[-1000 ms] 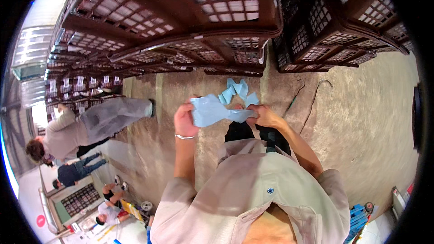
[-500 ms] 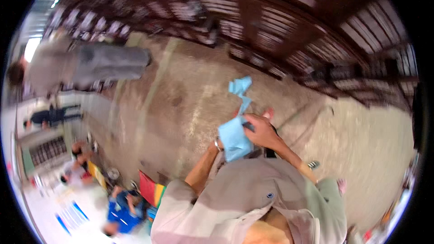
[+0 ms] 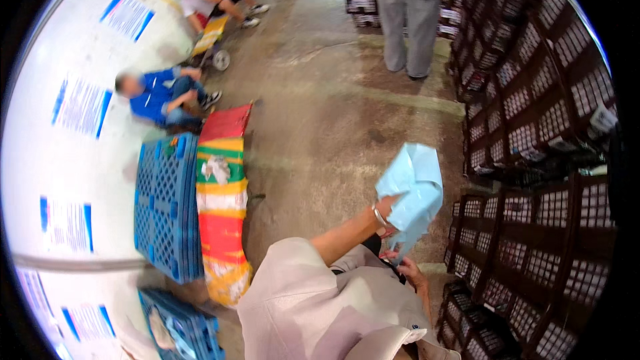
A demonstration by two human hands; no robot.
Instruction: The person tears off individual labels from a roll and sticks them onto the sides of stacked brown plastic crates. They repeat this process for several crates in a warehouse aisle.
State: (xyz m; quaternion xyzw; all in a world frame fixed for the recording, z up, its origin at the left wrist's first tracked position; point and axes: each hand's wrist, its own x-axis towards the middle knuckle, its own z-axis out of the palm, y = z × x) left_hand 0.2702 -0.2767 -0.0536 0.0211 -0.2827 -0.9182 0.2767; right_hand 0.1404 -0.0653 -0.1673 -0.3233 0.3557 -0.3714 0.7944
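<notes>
A brown, scuffed concrete floor [image 3: 320, 133] is spreading through the middle of the room, with a pale band [image 3: 393, 99] crossing its far part. A white wall [image 3: 100, 170] is closing off the left side, bending with the lens. Dark brown mesh crates [image 3: 533, 127] are standing in stacks along the right. Blue plastic pallets [image 3: 163, 207] are leaning near the wall, and a long sheet [image 3: 223, 227] striped in red, yellow, green and white is running just beside them. At the far end a person in grey trousers [image 3: 410, 20] is standing near the crates; a person in blue [image 3: 153, 97] and another in a white top [image 3: 200, 0] are sitting along the wall side, near a yellow trolley [image 3: 212, 33]. Printed notices [image 3: 80, 107] are hanging on the wall. A light blue strip [image 3: 413, 190] is bunching in folds above the floor, at the left hand [image 3: 390, 208], and its narrow tail is trailing down to the right hand [image 3: 408, 269]. The folds are covering the left fingers, so I cannot tell how they are closing; the right fingers are pinching the tail. A silvery bracelet [image 3: 380, 217] is circling the left wrist.
</notes>
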